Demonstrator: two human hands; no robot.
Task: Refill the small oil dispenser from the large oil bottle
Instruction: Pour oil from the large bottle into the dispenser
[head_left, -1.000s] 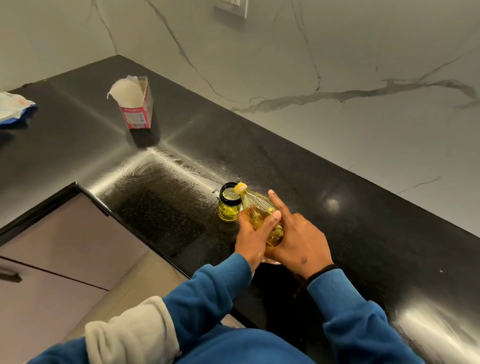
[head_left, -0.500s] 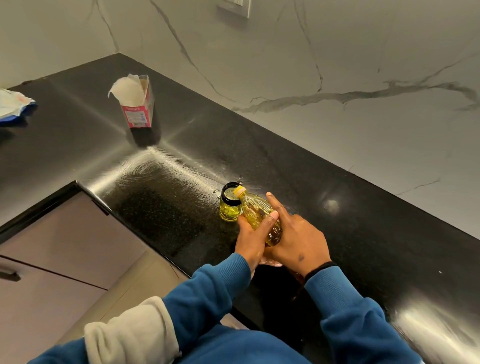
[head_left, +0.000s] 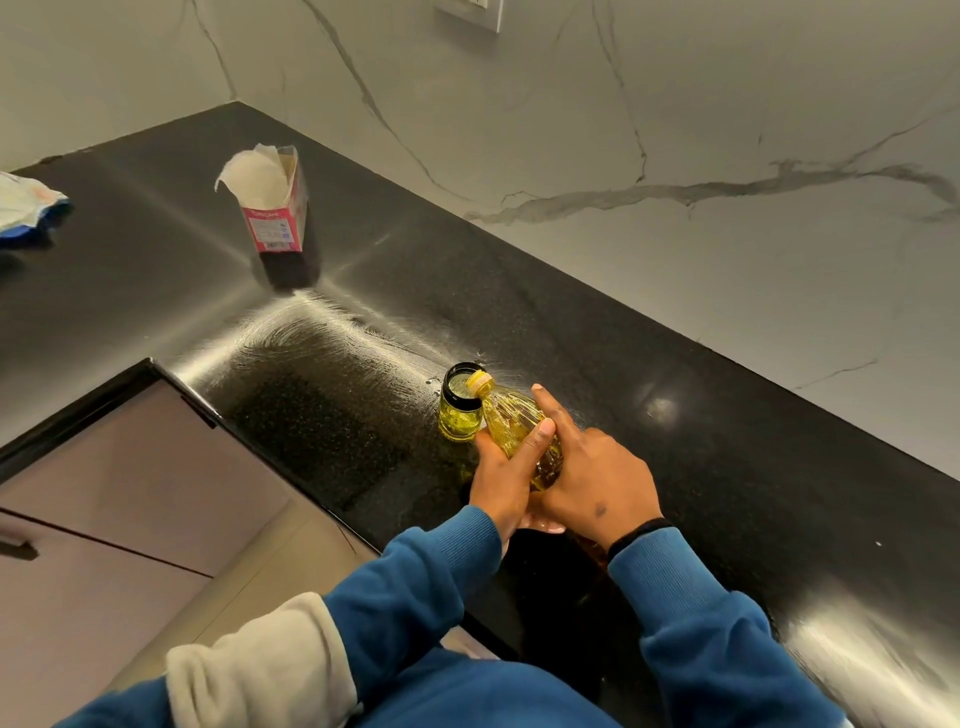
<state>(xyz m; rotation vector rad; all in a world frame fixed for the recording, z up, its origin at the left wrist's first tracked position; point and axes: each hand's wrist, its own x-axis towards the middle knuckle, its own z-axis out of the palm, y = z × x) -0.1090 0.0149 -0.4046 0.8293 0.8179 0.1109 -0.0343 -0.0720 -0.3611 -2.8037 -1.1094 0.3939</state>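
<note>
On the counter (head_left: 675, 415), the tilted large oil bottle (head_left: 511, 423) is gripped by the left hand (head_left: 506, 480) and right hand (head_left: 592, 478) over the small oil dispenser (head_left: 457, 413); its thin, likely oily plastic is best held mid-body.

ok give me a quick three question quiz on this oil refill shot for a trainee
1. True or false: the large oil bottle is tilted with its yellow neck at the mouth of the small oil dispenser.
2. Multiple choice: how is the bottle held? A) left hand only B) right hand only C) both hands D) it lies on the counter unheld
3. Fill in: the opened red carton stands on the black ____.

Key
1. True.
2. C: the left hand and right hand both grip it.
3. Counter.
</note>
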